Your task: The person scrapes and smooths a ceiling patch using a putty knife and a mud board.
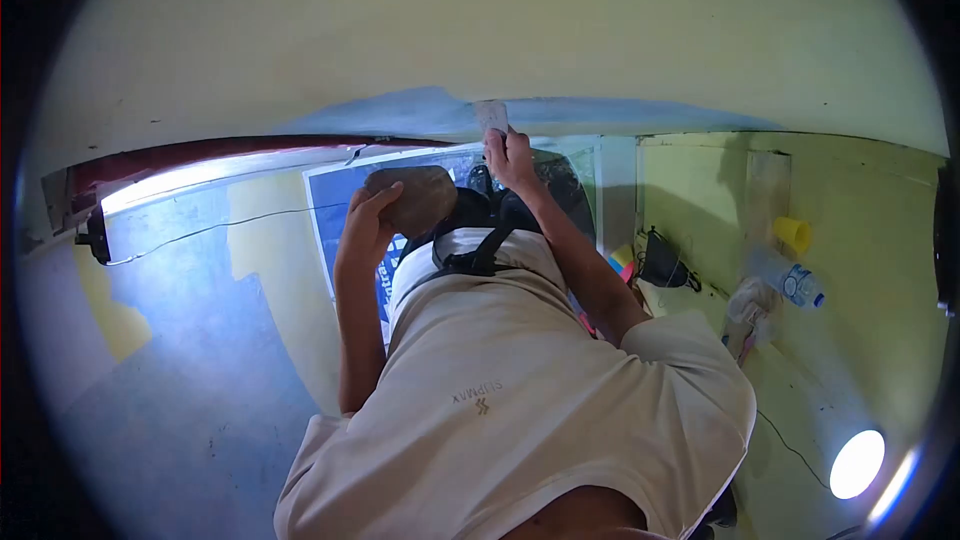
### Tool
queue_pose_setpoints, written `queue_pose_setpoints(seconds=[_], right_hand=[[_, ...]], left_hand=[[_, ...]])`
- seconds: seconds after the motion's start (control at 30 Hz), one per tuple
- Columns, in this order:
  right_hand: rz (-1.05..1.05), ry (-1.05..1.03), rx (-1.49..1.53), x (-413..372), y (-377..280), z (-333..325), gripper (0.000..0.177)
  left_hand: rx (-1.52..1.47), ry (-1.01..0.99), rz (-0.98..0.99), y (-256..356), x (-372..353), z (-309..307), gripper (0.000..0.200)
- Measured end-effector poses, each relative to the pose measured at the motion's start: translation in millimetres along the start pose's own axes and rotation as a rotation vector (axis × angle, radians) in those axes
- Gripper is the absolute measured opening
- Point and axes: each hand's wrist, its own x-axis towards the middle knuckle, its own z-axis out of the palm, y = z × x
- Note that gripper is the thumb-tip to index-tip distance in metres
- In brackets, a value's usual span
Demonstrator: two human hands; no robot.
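Observation:
My left hand (375,208) grips a brown flat plate (420,198) by its left edge, with the thumb on top. To the right of it, my right hand (512,159) is closed around the handle of a putty knife (492,116). The broad grey blade points up and lies at the bluish strip (400,112) along the lower edge of the pale yellow surface (480,30). Whether the blade touches that surface cannot be made out. The plate and the knife are apart.
A blue printed panel (335,202) lies behind my arms. At the right are a yellow cup (792,234), a plastic bottle (795,283), a black bag-like item (664,262) and a bright round lamp (857,464). A thin wire (215,225) runs across the left.

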Motion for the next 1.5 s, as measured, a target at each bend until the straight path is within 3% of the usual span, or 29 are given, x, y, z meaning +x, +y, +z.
queue_pose_setpoints(seconds=[0.13,0.3,0.4,0.5,0.57,0.73,0.83,0.97,1.1,1.23,1.5], right_hand=[[0.017,0.055,-0.085,-3,8,-6,0.036],[0.036,0.060,0.107,-3,-28,-1,0.041],[0.026,0.130,0.036,-6,-5,4,0.042],[-0.018,0.149,0.075,-1,-15,6,0.042],[-0.053,0.142,0.025,-2,-14,1,0.041],[0.037,0.172,0.149,-11,-13,-2,0.041],[0.137,0.186,0.200,-21,-12,4,0.042],[0.030,0.165,0.092,-10,3,-7,0.039],[0.055,0.238,0.217,-16,-1,-7,0.041],[-0.036,0.246,-0.003,-12,1,-17,0.039],[-0.030,0.231,0.281,-17,-2,-13,0.036]], left_hand=[[0.029,0.017,0.006,2,-8,7,0.025],[0.082,0.066,0.033,-1,-4,-2,0.025],[0.112,-0.035,-0.011,1,-2,-6,0.027],[0.127,0.111,0.013,-11,0,-8,0.028],[0.120,-0.010,-0.012,-12,3,-10,0.028],[0.148,-0.055,-0.025,-11,2,-9,0.027],[0.150,0.024,-0.024,-17,6,-14,0.027],[0.185,-0.041,-0.052,-12,11,-18,0.028],[0.216,-0.039,-0.045,-9,9,-7,0.028],[0.239,-0.038,-0.052,-13,13,-12,0.027],[0.225,-0.071,-0.020,-10,18,-13,0.029]])
